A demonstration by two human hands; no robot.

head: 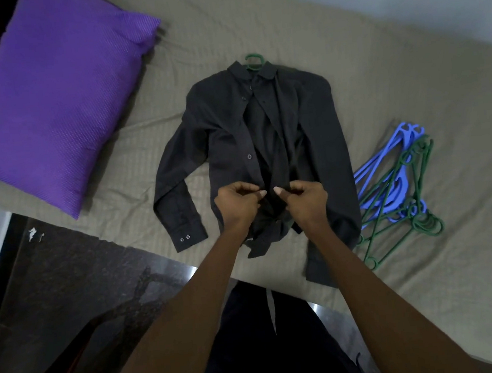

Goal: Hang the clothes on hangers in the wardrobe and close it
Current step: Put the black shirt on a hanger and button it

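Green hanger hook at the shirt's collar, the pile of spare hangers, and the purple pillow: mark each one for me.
green hanger hook [254, 60], head view, on the curved hook above the collar.
spare hangers [395, 190], head view, on the middle of the blue and green pile.
purple pillow [53, 105], head view, on its centre.

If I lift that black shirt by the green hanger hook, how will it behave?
The black shirt will probably hang limp; its fabric lies creased. Its front, mostly unbuttoned, may gape. The green hanger hook looks thin, so it might tilt.
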